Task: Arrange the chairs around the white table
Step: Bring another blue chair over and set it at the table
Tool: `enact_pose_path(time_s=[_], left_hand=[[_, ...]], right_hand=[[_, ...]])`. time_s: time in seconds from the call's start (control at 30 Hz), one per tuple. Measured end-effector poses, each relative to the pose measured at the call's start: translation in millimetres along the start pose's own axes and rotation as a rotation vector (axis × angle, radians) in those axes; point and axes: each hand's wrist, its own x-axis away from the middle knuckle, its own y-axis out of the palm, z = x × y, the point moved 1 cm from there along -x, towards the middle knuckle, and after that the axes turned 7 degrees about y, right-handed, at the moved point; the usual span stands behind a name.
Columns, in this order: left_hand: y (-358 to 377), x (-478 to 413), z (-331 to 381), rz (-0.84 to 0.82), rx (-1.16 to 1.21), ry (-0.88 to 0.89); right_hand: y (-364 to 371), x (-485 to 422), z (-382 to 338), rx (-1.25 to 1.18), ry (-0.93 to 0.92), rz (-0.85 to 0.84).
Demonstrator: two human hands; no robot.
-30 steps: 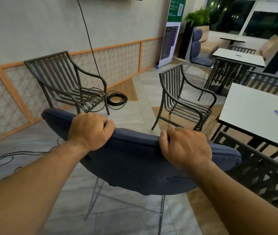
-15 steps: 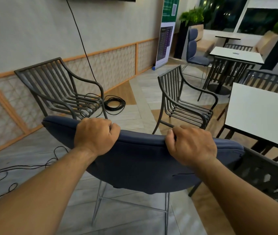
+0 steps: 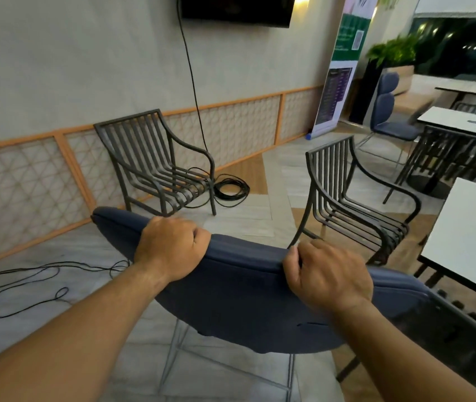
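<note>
Right in front of me is a blue padded chair (image 3: pixel 239 297) on thin metal legs, its curved back facing me. My left hand (image 3: pixel 173 248) grips the top edge of that back left of centre. My right hand (image 3: pixel 326 274) grips the same edge right of centre, fingers curled over it. The white table (image 3: pixel 471 236) stands at the right edge, only its near corner in view. A dark metal slatted armchair (image 3: pixel 355 201) stands beyond the blue chair, beside the table. Another slatted armchair (image 3: pixel 155 163) stands against the wall.
Black cables (image 3: pixel 28 282) trail over the tiled floor at left, and a coil (image 3: pixel 231 187) lies by the wall chair. A second white table (image 3: pixel 463 123) with dark chairs, another blue chair (image 3: pixel 390 111) and a banner (image 3: pixel 338 82) stand at the back right.
The view has swung up and to the left, so the wall chair sits nearer the middle and less of the white table shows. Both hands keep their hold on the blue chair's back.
</note>
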Motion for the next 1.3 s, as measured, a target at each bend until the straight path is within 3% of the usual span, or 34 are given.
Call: enact_pose_path(time_s=[0.3,0.63,1.3], left_hand=[[-28,46,35,0.003,0.012,-0.121],[-54,101,85,0.037,-0.135,-0.221],[-60,123,100,0.022,-0.142,-0.258]], right_hand=[[-13,17,20,-0.087,-0.124,-0.001],[-24,43,44,-0.121,-0.265,0.019],[-26,62,37,-0.154,-0.106,0.012]])
